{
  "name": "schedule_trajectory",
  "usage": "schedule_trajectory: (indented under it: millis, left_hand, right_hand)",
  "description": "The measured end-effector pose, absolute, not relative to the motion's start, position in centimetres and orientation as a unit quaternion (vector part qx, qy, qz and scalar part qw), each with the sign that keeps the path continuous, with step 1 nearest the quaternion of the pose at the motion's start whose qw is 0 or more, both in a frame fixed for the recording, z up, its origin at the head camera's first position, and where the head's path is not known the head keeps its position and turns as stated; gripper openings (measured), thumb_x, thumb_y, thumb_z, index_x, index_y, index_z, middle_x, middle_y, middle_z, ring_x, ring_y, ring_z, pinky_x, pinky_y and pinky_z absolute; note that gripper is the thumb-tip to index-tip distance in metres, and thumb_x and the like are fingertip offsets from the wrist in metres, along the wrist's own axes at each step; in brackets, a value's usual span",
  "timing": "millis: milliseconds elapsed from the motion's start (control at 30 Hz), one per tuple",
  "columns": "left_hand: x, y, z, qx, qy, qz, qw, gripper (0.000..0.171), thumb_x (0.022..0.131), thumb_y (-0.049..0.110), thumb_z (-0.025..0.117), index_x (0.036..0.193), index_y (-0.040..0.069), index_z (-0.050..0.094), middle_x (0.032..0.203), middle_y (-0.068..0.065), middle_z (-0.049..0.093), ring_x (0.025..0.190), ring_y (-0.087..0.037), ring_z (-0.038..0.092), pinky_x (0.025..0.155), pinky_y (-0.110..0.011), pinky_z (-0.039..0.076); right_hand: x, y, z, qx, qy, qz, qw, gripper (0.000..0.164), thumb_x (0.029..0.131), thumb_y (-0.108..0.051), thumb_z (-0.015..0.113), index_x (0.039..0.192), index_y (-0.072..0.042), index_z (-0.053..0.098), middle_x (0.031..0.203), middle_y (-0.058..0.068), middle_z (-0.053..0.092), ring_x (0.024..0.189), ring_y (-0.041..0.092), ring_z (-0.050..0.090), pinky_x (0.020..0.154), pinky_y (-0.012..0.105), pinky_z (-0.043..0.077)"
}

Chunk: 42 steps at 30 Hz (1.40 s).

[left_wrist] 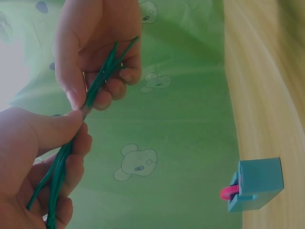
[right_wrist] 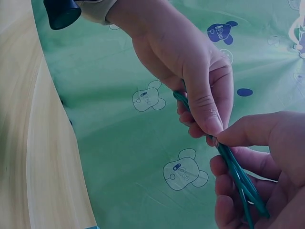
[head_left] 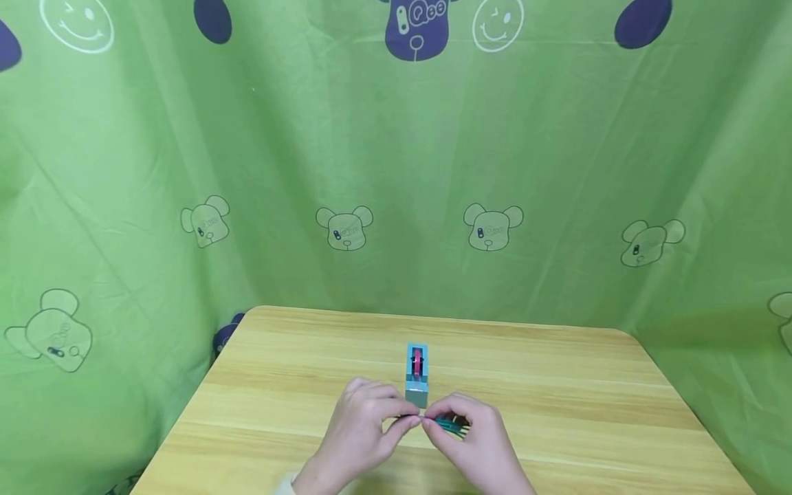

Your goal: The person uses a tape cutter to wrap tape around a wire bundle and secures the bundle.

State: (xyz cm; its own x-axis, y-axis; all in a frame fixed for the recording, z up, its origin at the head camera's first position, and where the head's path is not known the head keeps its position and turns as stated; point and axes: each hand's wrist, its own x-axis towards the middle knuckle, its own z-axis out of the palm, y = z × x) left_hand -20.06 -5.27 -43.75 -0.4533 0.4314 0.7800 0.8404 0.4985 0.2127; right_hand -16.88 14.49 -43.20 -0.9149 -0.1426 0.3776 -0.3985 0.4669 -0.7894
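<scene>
Both hands pinch a bundle of thin green strands (head_left: 450, 426) between thumbs and fingers, their thumb tips close together at its middle. My left hand (head_left: 361, 430) grips one half, which runs across its curled fingers in the left wrist view. The other half is in my right hand (head_left: 479, 440), with loose strand ends fanning out over the palm. Between the thumbs a small pale patch shows on the bundle; the fingers mostly cover it. Just beyond the hands stands a blue tape dispenser (head_left: 417, 395) with a pink roll (head_left: 417, 361), touched by neither hand.
The wood-grain table (head_left: 278, 357) has rounded far corners. A green curtain (head_left: 421, 151) printed with bear heads hangs behind it and along both sides. A dark object (right_wrist: 62, 13) shows near the left sleeve in the right wrist view.
</scene>
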Motion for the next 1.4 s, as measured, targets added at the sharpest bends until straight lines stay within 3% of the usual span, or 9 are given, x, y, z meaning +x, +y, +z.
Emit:
schedule_trajectory:
  millis: [200,500,900,1100,1400]
  left_hand:
    - [-20.1,-5.4,-43.7,-0.414,-0.786,-0.295,0.351,0.005,0.082,0.026,0.081,0.086,0.025,0.078,0.083,0.018,0.069,0.076,0.005,0.061,0.072,-0.021,0.039]
    - [-19.8,-5.4,-43.7,-0.392,-0.819,-0.28,0.312,0.004,0.082,0.027,0.081,0.086,0.027,0.079,0.087,0.018,0.069,0.083,0.004,0.061,0.077,-0.024,0.04]
    - [-19.9,-5.2,-43.9,-0.388,-0.825,-0.254,0.323,0.004,0.085,0.029,0.079,0.087,0.026,0.079,0.088,0.017,0.069,0.083,0.002,0.061,0.078,-0.026,0.04]
    - [-19.8,-5.1,-44.0,-0.38,-0.828,-0.257,0.323,0.005,0.086,0.03,0.077,0.09,0.027,0.079,0.089,0.017,0.069,0.084,0.002,0.061,0.078,-0.027,0.041]
    - [-19.8,-5.1,-44.0,-0.37,-0.835,-0.266,0.308,0.007,0.09,0.031,0.073,0.091,0.027,0.079,0.092,0.017,0.071,0.087,0.001,0.064,0.079,-0.028,0.041]
  right_hand:
    - [-16.8,14.7,-43.0,0.174,-0.839,0.509,0.083,0.003,0.09,-0.019,0.074,0.092,-0.021,0.074,0.09,-0.011,0.072,0.087,0.009,0.067,0.079,0.028,0.054]
    - [-17.0,14.6,-43.4,0.186,-0.84,0.501,0.094,0.01,0.086,-0.013,0.078,0.089,-0.021,0.073,0.089,-0.014,0.07,0.085,0.008,0.066,0.077,0.029,0.055]
    - [-17.3,14.4,-44.2,0.216,-0.847,0.448,0.189,0.026,0.08,-0.004,0.081,0.086,-0.028,0.073,0.084,-0.019,0.067,0.079,0.003,0.064,0.072,0.03,0.056]
    - [-17.5,14.5,-44.4,0.27,-0.831,0.405,0.269,0.014,0.082,-0.01,0.081,0.087,-0.021,0.074,0.082,-0.009,0.069,0.079,0.003,0.062,0.07,0.019,0.052]
    - [-17.8,14.3,-44.8,0.301,-0.816,0.368,0.327,0.035,0.067,0.003,0.086,0.086,-0.024,0.074,0.085,-0.018,0.066,0.078,0.003,0.059,0.071,0.013,0.048]
